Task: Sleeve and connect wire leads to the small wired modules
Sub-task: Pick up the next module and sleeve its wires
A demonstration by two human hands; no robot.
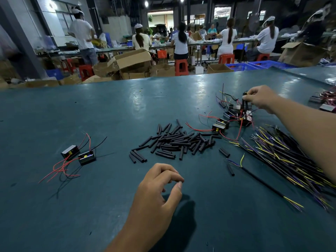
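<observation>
A heap of short black sleeve tubes (180, 140) lies mid-table. A row of small black modules (221, 124) with red and black leads sits at the right; above it my right hand (260, 99) pinches the top of a sleeved lead (243, 100) that rises from the module cluster. My left hand (160, 186) hovers over the near table, fingers loosely curled, thumb near the index tip, holding nothing that I can see. Two more modules (79, 154) with red and black wires lie at the left. A bundle of black cables (283, 157) with yellow and purple ends lies at the right.
The table (109, 110) is dark teal. A loose cable (261, 182) and a single tube (230, 170) lie near my right forearm. More modules (323, 104) sit at the far right edge. Behind the table are cardboard boxes, blue crates, red stools and seated workers.
</observation>
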